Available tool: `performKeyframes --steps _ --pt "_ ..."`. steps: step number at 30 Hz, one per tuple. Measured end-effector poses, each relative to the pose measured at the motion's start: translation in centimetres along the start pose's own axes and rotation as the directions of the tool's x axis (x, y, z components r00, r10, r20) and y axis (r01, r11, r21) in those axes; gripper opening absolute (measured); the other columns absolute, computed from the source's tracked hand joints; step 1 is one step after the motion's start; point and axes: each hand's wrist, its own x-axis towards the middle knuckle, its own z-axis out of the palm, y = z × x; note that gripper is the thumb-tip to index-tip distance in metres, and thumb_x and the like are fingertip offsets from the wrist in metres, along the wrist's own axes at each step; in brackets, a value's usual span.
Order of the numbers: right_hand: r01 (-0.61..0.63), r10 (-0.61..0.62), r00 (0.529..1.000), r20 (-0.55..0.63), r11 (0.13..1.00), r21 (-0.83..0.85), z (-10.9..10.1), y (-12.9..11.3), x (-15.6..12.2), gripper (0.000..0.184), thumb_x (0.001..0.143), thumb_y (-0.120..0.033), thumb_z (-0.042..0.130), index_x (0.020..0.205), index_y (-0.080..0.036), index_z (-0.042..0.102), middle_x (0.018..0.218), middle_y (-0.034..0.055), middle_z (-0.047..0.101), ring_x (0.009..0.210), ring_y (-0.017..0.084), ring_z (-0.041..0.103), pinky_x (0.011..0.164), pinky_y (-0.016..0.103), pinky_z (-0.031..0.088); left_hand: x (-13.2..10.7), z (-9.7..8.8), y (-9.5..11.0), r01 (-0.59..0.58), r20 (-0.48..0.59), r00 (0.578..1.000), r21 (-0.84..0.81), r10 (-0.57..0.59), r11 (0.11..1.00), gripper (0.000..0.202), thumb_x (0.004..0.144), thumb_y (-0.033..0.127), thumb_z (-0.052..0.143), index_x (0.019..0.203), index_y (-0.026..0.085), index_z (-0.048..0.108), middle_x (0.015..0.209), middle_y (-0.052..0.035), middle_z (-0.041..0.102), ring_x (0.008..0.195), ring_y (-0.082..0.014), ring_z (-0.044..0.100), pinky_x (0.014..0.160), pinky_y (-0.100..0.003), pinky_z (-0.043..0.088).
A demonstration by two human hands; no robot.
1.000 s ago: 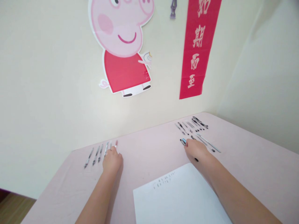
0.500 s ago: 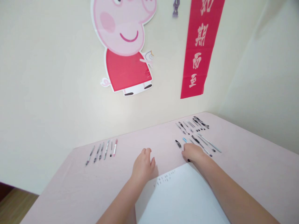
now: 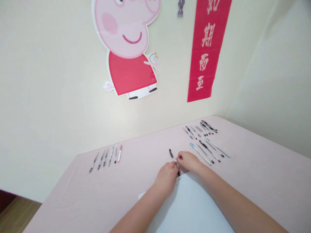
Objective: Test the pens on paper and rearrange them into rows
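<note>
A black-capped pen lies between my two hands, just beyond the far edge of a sheet of white paper. Its capped end points away from me, and its dark other end shows beside my left fingers. My left hand is closed on the pen's middle from the left, over the paper's far edge. From the right, the curled fingers of my right hand pinch the pen a little higher up. My fingers cover part of the barrel. Small handwriting on the paper is mostly hidden under my left hand.
Right of my hands lies a row of pens, among them a blue-tipped white pen and a black-gripped pen. Behind it is another group of pens. Several pens, one a pink pen, lie at left. The wall borders the table.
My right hand has brought the black-capped pen leftward, away from the right row. My left hand has moved right and taken hold of the pen too. The blue-tipped pen is now uncovered.
</note>
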Motion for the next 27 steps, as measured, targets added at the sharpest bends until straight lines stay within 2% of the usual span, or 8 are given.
performKeyframes --steps 3,5,9,13,19,23,27 --pt "-0.001 0.002 0.999 -0.036 0.999 0.034 0.0 0.5 0.3 0.021 0.08 -0.029 0.047 0.078 -0.018 0.064 0.082 0.0057 0.068 0.074 0.016 0.057 0.062 0.024 0.032 0.4 0.4 -0.3 -0.068 -0.031 0.997 0.07 0.07 0.995 0.027 0.083 0.014 0.039 0.099 0.017 0.06 0.113 -0.009 0.055 0.101 -0.0203 0.05 0.089 -0.033 0.04" --pt "-0.001 0.003 0.999 -0.044 0.998 0.055 0.2 0.7 0.4 0.021 0.08 -0.028 0.047 0.076 -0.017 0.064 0.08 0.0059 0.067 0.073 0.015 0.057 0.062 0.024 0.032 0.5 0.3 -0.4 -0.075 -0.033 0.996 0.091 0.078 0.993 0.023 0.083 0.016 0.042 0.097 0.017 0.06 0.107 -0.0087 0.057 0.099 -0.0198 0.051 0.088 -0.033 0.041" --pt "-0.001 0.005 0.999 -0.05 0.996 0.088 0.6 0.9 0.6 0.019 0.079 -0.026 0.048 0.076 -0.016 0.064 0.079 0.0058 0.067 0.073 0.015 0.056 0.062 0.023 0.032 0.3 -0.2 -0.7 -0.027 -0.025 0.999 0.108 0.03 0.994 0.019 0.081 0.023 0.05 0.095 0.015 0.06 0.101 -0.0086 0.059 0.097 -0.02 0.052 0.087 -0.032 0.041" --pt "0.004 0.002 0.998 -0.055 0.993 0.117 0.7 1.2 0.8 0.019 0.079 -0.023 0.047 0.077 -0.015 0.064 0.08 0.006 0.067 0.072 0.014 0.056 0.063 0.022 0.033 -0.4 -0.7 -1.8 0.052 -0.006 0.999 0.131 -0.052 0.99 0.02 0.082 0.02 0.047 0.095 0.014 0.06 0.104 -0.0094 0.059 0.097 -0.0193 0.053 0.087 -0.03 0.042" --pt "-0.006 0.014 0.998 -0.063 0.991 0.13 0.8 1.6 1.0 0.019 0.077 -0.021 0.046 0.077 -0.016 0.064 0.081 0.0062 0.067 0.074 0.014 0.057 0.063 0.022 0.033 -2.6 -1.3 -6.2 0.202 -0.112 0.977 0.193 -0.183 0.96 0.02 0.084 0.022 0.046 0.094 0.014 0.061 0.114 -0.0115 0.057 0.106 -0.0207 0.052 0.093 -0.031 0.039" --pt "0.004 0.006 0.997 -0.082 0.992 0.123 1.0 1.7 1.0 0.019 0.077 -0.021 0.045 0.076 -0.017 0.063 0.081 0.0053 0.067 0.073 0.014 0.057 0.062 0.022 0.032 -4.3 -2.3 -10.1 0.367 -0.229 0.922 0.258 -0.313 0.894 0.027 0.086 0.02 0.039 0.103 0.011 0.058 0.121 -0.0135 0.054 0.109 -0.0204 0.052 0.097 -0.031 0.036" --pt "0.002 0.006 0.997 -0.073 0.994 0.112 1.0 1.7 1.0 0.018 0.078 -0.021 0.045 0.076 -0.017 0.063 0.081 0.0045 0.066 0.073 0.014 0.056 0.061 0.022 0.031 -5.2 -3.3 -13.2 0.452 -0.268 0.886 0.326 -0.378 0.83 0.031 0.086 0.014 0.033 0.105 0.01 0.057 0.123 -0.0151 0.053 0.112 -0.0198 0.051 0.098 -0.029 0.034"
